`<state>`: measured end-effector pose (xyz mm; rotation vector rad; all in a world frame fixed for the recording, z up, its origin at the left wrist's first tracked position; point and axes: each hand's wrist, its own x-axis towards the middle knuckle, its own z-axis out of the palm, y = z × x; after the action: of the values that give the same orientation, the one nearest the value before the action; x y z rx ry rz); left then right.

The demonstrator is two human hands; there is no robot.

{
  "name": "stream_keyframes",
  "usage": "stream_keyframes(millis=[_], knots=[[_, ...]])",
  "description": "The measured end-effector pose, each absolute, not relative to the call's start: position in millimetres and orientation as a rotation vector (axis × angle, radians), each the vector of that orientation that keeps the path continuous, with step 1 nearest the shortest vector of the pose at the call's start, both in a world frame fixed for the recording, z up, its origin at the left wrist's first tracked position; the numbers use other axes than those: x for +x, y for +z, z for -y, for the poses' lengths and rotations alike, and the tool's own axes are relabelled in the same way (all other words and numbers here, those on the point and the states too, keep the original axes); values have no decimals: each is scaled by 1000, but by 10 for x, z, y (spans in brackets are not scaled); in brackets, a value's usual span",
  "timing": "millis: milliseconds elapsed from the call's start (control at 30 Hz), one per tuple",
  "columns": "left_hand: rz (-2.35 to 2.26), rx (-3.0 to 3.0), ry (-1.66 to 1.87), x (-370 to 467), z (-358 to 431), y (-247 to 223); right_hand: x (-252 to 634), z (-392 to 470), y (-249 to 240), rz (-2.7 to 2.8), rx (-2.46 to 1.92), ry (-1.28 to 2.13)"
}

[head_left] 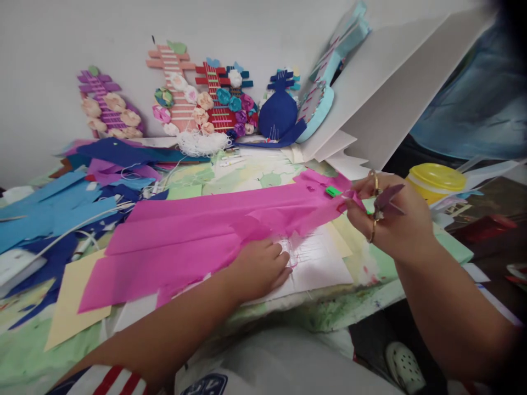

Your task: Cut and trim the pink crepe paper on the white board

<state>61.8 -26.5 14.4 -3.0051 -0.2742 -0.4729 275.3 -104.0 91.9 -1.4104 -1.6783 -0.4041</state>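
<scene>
A long sheet of bright pink crepe paper lies creased across the table, its right end ragged. My left hand rests palm down at its near edge, fingers slightly bent over a white sheet with drawn lines. At the right, my right hand is raised, thumb and fingertips pinched on the paper's end. Two gold loops with a purple, pointed piece sit at its fingers; they resemble small scissors, but I cannot tell. A green plastic piece lies just left of these fingertips.
Decorated instrument models, including a blue pear-shaped one, lean against the wall. Blue paper scraps and a white power strip are at left. White string lies behind. A yellow-lidded tub stands right.
</scene>
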Motion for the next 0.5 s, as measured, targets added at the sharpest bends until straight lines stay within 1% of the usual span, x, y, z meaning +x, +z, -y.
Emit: stream_keyframes(millis=[67, 100, 267, 500], knots=[[417, -3137, -306, 649, 263, 152, 2768, 1026, 953, 1680, -1433, -404], [503, -3169, -283, 664, 251, 148, 2776, 1020, 962, 1678, -1456, -392], [839, -3191, -325, 766, 138, 117, 2778, 1009, 916, 1629, -1529, -302], [1153, -3358, -298, 989, 69, 152, 2662, 1023, 833, 1710, -1452, -276]])
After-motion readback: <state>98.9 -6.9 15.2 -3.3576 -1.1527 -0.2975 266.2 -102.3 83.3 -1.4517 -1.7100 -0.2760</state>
